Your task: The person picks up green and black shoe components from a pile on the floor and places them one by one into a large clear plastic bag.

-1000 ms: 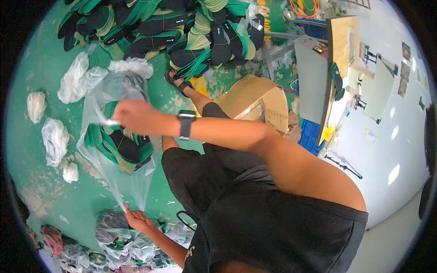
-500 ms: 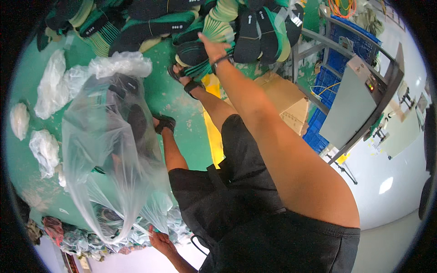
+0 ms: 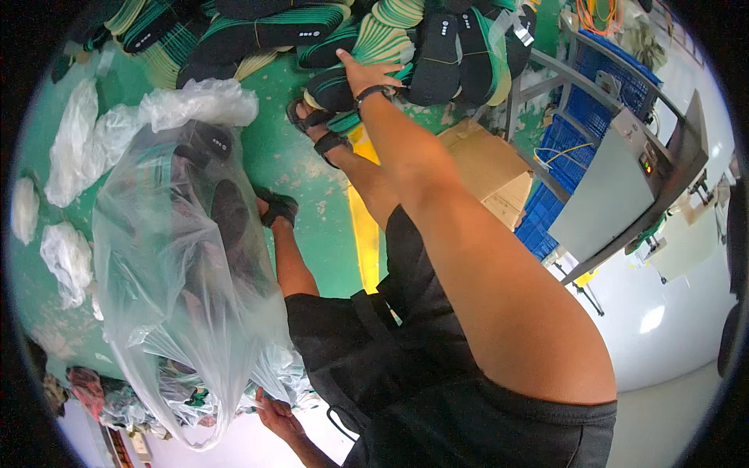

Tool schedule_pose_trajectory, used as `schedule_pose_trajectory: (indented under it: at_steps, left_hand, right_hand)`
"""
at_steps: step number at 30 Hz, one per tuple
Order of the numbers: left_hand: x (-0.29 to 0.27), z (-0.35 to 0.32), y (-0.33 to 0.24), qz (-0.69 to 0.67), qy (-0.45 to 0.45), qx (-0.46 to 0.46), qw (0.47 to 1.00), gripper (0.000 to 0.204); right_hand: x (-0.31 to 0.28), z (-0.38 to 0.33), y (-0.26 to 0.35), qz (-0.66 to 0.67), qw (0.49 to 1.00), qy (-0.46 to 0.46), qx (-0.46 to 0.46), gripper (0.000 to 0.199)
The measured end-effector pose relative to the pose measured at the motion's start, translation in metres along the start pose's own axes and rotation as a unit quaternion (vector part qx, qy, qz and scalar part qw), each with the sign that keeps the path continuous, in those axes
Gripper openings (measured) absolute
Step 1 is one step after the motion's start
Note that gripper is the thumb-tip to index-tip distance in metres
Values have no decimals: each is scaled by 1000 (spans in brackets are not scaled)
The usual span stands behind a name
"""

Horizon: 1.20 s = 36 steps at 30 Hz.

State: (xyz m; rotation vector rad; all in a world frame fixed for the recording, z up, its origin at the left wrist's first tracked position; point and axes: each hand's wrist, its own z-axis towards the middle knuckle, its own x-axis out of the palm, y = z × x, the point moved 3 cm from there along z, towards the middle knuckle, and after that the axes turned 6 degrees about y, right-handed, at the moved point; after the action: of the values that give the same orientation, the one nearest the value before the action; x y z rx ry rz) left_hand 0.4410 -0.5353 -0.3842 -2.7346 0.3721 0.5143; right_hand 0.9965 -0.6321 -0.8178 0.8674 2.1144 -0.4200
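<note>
A large clear plastic bag (image 3: 148,257) hangs at the left, with dark insoles (image 3: 222,144) inside it. My left hand (image 3: 277,412) is closed on the bag's rim near the lower edge. Farther off, my right hand (image 3: 368,78) reaches to a heap of black and green insoles and lies against a fanned bundle of insoles (image 3: 331,87). Its thumb and fingers are spread apart, and its palm side is hidden. Beside it lie more banded insole bundles (image 3: 437,58) and a long stack (image 3: 269,35).
Crumpled clear bags (image 3: 74,148) lie on the green floor at the left. A cardboard piece (image 3: 491,171) lies right of my legs, beside a grey metal frame (image 3: 546,82) with blue crates (image 3: 562,148). A yellow strip (image 3: 363,210) runs along the floor between my feet.
My right hand has come down onto the fanned insole bundle. The bag has spread wider and hangs slightly lower, with my left hand still gripping its rim.
</note>
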Motion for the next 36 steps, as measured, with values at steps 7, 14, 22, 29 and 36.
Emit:
schedule_pose_trajectory:
  at_steps: [7,14,22,29,36]
  left_hand:
    - [-22,13,17,9,-1,5,1000,31]
    - [-52,73,30,47,94,28,994,28]
    - [-92,83,45,66,29,56,996,28]
    - [-105,74,68,14,62,96,993,30]
    - [-101,69,72,17,105,106,989,35]
  right_hand:
    - [-20,4,-19,18,995,55,-88,139]
    - [-2,98,-86,205,925,102,-304,135]
    - [6,100,-100,248,914,116,-301,56]
    - [-50,12,-176,112,852,321,-397,54]
    - [-2,-89,-196,-132,782,353,-497,80]
